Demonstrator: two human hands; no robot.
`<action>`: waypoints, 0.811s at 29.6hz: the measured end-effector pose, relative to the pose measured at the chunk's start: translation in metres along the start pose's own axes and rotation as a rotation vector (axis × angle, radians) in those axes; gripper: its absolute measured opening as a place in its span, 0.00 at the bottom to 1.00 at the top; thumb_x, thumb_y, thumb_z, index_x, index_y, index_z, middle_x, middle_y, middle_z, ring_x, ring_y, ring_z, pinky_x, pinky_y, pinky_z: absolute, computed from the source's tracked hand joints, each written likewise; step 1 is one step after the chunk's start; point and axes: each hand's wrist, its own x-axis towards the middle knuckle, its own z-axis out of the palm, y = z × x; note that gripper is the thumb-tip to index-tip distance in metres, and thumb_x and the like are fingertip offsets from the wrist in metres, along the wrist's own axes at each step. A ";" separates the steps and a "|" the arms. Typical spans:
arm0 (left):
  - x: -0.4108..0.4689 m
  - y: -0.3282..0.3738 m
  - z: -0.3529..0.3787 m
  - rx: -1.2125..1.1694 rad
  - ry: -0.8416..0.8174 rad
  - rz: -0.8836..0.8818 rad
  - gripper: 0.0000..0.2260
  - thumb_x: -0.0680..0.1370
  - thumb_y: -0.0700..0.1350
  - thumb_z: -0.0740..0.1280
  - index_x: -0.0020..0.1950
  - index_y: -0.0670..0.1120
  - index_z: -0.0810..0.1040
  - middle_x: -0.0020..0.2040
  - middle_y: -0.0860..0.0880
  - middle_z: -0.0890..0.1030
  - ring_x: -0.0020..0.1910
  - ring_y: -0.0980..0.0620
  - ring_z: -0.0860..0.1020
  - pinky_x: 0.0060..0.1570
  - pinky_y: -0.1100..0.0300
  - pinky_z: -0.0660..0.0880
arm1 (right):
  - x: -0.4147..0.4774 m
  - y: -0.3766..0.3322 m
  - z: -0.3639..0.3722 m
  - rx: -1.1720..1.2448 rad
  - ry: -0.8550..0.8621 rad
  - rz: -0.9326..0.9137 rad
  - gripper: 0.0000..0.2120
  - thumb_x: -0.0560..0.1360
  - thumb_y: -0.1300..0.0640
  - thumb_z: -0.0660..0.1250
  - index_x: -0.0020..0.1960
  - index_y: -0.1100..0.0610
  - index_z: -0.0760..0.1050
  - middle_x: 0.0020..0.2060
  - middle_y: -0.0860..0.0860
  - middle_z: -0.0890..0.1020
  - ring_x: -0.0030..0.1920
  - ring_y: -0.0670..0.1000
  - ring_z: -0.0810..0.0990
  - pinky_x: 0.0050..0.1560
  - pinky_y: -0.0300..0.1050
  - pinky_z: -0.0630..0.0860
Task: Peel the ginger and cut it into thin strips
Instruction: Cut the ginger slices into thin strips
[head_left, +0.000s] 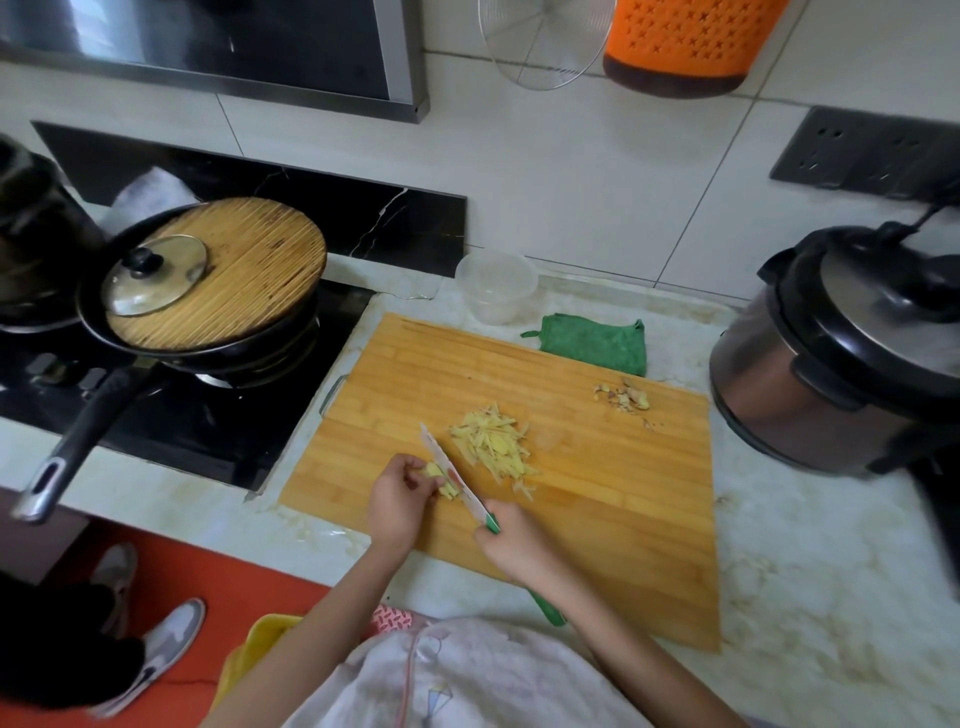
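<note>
A bamboo cutting board (597, 499) lies on the counter. On its near left, my left hand (397, 496) pinches a small stack of peeled yellow ginger slices (436, 475). My right hand (511, 545) grips the green handle of a knife (454, 475), whose pale blade rests against the right side of those slices. A heap of thin ginger strips (493, 441) lies just right of the blade. Brownish ginger peelings (623, 397) sit near the board's far right corner.
A black pan (197, 343) topped by a bamboo mat and glass lid stands on the stove at left, handle pointing toward me. A clear plastic tub (496, 286) and green cloth (595, 345) lie behind the board. A pressure cooker (841, 358) stands at right.
</note>
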 end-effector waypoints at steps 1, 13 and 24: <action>0.001 0.000 0.000 -0.007 0.013 0.024 0.10 0.72 0.39 0.74 0.46 0.47 0.75 0.31 0.51 0.78 0.30 0.54 0.78 0.36 0.54 0.73 | -0.001 0.000 0.000 0.012 0.002 -0.003 0.13 0.75 0.57 0.58 0.57 0.50 0.75 0.28 0.47 0.72 0.28 0.51 0.72 0.32 0.44 0.68; 0.010 -0.030 -0.026 0.719 -0.092 1.118 0.14 0.73 0.42 0.59 0.50 0.47 0.83 0.52 0.49 0.82 0.49 0.50 0.81 0.46 0.59 0.74 | -0.004 0.013 0.007 0.024 0.115 -0.019 0.14 0.76 0.53 0.57 0.59 0.45 0.74 0.29 0.51 0.74 0.25 0.49 0.67 0.27 0.45 0.60; 0.020 -0.029 -0.031 0.677 -0.259 1.074 0.13 0.74 0.41 0.60 0.53 0.46 0.82 0.52 0.50 0.83 0.44 0.49 0.82 0.37 0.62 0.77 | -0.008 0.004 0.011 -0.214 0.137 -0.092 0.16 0.78 0.51 0.56 0.65 0.46 0.70 0.39 0.56 0.81 0.35 0.58 0.77 0.33 0.48 0.69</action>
